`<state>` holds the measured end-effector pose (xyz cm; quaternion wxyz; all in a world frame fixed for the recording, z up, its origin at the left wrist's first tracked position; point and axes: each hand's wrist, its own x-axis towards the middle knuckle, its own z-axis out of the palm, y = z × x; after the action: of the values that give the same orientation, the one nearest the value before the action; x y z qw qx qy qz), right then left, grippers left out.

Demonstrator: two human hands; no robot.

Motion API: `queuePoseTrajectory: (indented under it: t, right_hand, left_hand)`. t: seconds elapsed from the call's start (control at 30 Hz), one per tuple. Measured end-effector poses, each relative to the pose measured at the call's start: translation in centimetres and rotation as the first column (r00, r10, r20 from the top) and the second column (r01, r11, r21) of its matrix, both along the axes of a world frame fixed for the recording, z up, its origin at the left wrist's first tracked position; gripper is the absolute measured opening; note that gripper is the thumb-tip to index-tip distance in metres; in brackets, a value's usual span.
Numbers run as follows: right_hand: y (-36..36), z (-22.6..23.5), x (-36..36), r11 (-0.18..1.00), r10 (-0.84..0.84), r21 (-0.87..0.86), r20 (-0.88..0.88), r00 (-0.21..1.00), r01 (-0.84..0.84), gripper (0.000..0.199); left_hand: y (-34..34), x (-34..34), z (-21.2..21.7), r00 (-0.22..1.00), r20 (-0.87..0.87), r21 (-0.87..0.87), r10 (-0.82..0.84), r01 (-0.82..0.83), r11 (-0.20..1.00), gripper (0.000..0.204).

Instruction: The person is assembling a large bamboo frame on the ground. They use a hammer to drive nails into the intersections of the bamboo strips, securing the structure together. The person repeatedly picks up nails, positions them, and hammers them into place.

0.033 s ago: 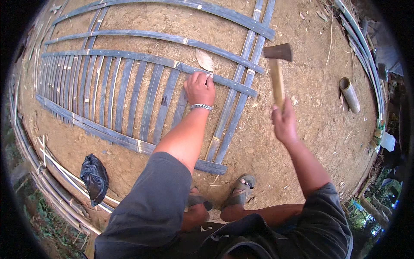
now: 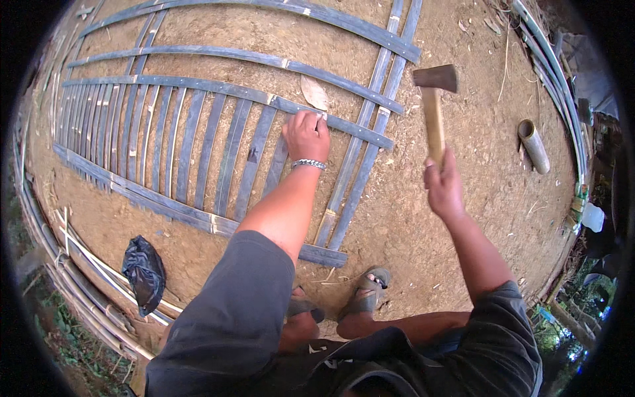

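At the far left, loose bamboo poles (image 2: 46,258) lie along the edge of the bare dirt ground (image 2: 463,218), and a crumpled black plastic bag (image 2: 144,272) sits on the earth just inside them. Next to the right comes the bamboo lattice (image 2: 198,145), lying flat on the ground: many close-set upright slats crossed by long horizontal strips, with the slats thinning out toward its right side. The left hand (image 2: 306,135), a metal bracelet (image 2: 309,163) at its wrist, presses down on the lattice where a slat meets a cross strip, its fingers curled together over the joint; whether they pinch a nail there is too small to tell. A dry leaf (image 2: 313,92) rests on the ground just above that hand. Farther right, the right hand (image 2: 443,186) is clamped round the lower end of a hammer (image 2: 434,106) with a wooden handle, its dark head raised above the ground and well apart from the lattice. Judging by this, the step in hand is fastening a slat at the held joint, and the next move calls for a blow aimed clear of the left fingers. At the far right a short bamboo tube (image 2: 533,146) lies on the dirt.
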<state>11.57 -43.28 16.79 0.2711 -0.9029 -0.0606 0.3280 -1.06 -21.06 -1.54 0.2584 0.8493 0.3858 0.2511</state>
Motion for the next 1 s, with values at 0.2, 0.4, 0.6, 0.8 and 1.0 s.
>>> queuePoseTrajectory:
  t: [0.2,0.4,0.6,0.8,1.0]
  right_hand:
    - [-2.0,1.6,-1.9,0.98,0.181,0.06,0.122,0.976,-0.19,0.046]
    - [2.6,-3.4,-8.1,0.928,0.373,-0.003,0.075,0.925,-0.374,0.056]
    - [4.1,-6.8,-8.7,0.916,0.377,0.084,0.156,0.913,-0.393,0.056]
    - [3.7,-7.5,-8.5,0.904,0.392,0.098,0.196,0.899,-0.416,0.055]
    - [3.7,-6.6,-8.1,0.904,0.347,0.157,0.275,0.896,-0.398,0.055]
  left_hand:
    - [0.1,0.0,0.2,1.0,-0.018,-0.029,-0.02,0.019,0.999,0.008]
    - [0.0,0.1,0.4,1.0,0.027,-0.026,-0.015,0.016,1.0,0.009]
    - [0.2,0.1,0.9,1.0,-0.016,-0.068,-0.021,0.02,0.997,0.009]
    - [0.1,0.2,0.6,0.999,0.037,-0.026,-0.001,0.002,1.0,0.009]
    - [0.1,0.1,0.6,1.0,0.018,-0.008,-0.013,0.013,1.0,0.007]
